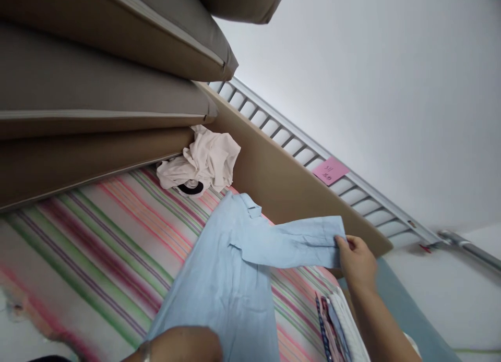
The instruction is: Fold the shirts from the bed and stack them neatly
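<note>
A light blue shirt (pixel 235 278) is spread at lower centre, seemingly doubled lengthwise, one sleeve (pixel 293 242) extended rightward. A white garment (pixel 213 153) is left crumpled above it; a stack (pixel 338 320) at lower right looks already folded. The cuff (pixel 332 229) is pinched by the right hand (pixel 357 260); whether anything is gripped by the left hand (pixel 191 345), at the bottom edge, cannot be told. The shirt is borne by a striped sheet (pixel 117 237); beyond, grey-brown cushions (pixel 78 80), a tan board (pixel 274 166), a metal rail (pixel 282 118) and a pink note (pixel 331 170) are seen.
</note>
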Action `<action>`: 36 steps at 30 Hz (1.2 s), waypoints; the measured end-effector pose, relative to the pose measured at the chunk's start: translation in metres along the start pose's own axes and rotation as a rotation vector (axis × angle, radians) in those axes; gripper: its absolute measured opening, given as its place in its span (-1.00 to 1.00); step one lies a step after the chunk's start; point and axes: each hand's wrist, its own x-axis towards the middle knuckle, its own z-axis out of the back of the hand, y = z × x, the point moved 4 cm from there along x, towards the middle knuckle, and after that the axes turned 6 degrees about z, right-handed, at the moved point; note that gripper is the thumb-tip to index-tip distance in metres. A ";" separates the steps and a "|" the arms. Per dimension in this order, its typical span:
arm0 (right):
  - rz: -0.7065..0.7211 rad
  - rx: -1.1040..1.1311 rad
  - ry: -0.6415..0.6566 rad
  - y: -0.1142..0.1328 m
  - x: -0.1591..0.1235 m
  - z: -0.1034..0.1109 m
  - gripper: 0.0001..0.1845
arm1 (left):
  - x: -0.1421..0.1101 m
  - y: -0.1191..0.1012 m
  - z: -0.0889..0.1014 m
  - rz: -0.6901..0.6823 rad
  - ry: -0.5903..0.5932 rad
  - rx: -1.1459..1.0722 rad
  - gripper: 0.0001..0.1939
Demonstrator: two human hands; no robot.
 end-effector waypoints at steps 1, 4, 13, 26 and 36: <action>0.040 0.020 -0.026 0.014 -0.008 0.009 -0.57 | -0.002 -0.002 0.007 0.023 -0.031 0.048 -0.88; 0.258 0.051 -0.048 0.064 -0.055 0.033 -0.66 | -0.003 -0.009 0.035 0.045 -0.263 0.077 -0.94; 0.951 0.294 0.342 0.135 -0.261 -0.051 -0.87 | 0.001 0.020 0.062 0.091 -0.519 -0.671 -0.50; 0.852 0.379 0.424 0.091 -0.286 -0.067 -0.77 | -0.005 0.002 0.044 0.044 -0.565 0.294 -0.89; 0.849 0.342 0.607 0.096 -0.292 -0.077 -0.94 | -0.010 0.028 0.051 0.207 -0.518 0.343 -0.77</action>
